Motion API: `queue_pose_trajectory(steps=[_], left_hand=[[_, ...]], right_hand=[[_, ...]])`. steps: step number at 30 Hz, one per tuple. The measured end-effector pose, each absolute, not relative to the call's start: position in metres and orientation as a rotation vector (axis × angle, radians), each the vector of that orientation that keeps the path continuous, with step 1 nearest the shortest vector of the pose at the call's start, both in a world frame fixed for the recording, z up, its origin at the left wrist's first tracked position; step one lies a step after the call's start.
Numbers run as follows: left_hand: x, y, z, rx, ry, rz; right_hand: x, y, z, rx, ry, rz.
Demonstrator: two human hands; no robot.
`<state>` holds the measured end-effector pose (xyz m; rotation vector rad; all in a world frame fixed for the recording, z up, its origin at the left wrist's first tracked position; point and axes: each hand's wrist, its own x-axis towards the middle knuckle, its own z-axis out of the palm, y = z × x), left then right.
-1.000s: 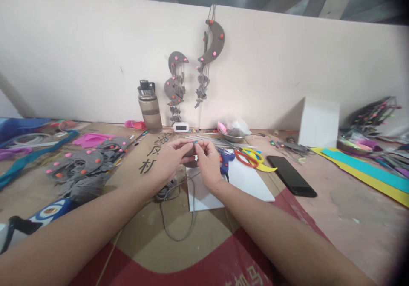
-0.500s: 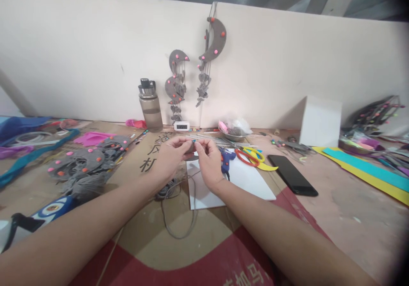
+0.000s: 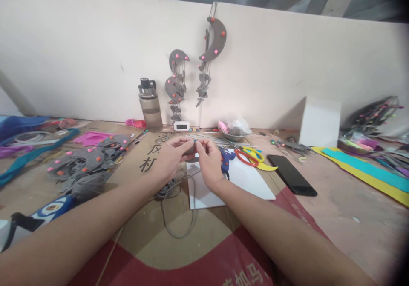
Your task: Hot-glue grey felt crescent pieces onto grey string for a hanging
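Observation:
My left hand [image 3: 172, 155] and my right hand [image 3: 209, 160] meet over the far-left corner of a white sheet [image 3: 246, 188]. The left fingers are closed on a small dark grey felt piece [image 3: 191, 150], mostly covered by them. My right thumb and fingertips pinch at its edge, where a tiny blue speck [image 3: 194, 141] shows. What the right fingers hold is too small to make out. Beneath the hands lies a coil of grey cord [image 3: 166, 190] with a loose loop toward me. A blue glue gun [image 3: 226, 160] rests just right of my right hand.
Scissors with red and yellow handles [image 3: 249, 156] and a black phone [image 3: 291, 174] lie to the right. A bottle [image 3: 150, 107] and a small digital clock [image 3: 181, 126] stand by the wall. Grey felt moons [image 3: 219, 39] hang there; more decorated felt [image 3: 76, 162] lies at left.
Both hands stay in the same place, with only slight finger movement around the small felt piece. Nothing else has visibly moved.

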<state>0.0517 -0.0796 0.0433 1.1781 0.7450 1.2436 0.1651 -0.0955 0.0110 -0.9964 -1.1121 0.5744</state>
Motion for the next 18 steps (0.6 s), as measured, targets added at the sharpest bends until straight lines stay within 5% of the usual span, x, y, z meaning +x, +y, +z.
queue_pose_trajectory(steps=[10, 18], left_hand=[[0.048, -0.072, 0.041, 1.158, 0.775, 1.282], [0.034, -0.056, 0.044, 1.127, 0.764, 1.419]], right_hand=[[0.164, -0.095, 0.010, -0.978, -1.166, 0.655], [0.191, -0.109, 0.048, -1.148, -1.483, 0.280]])
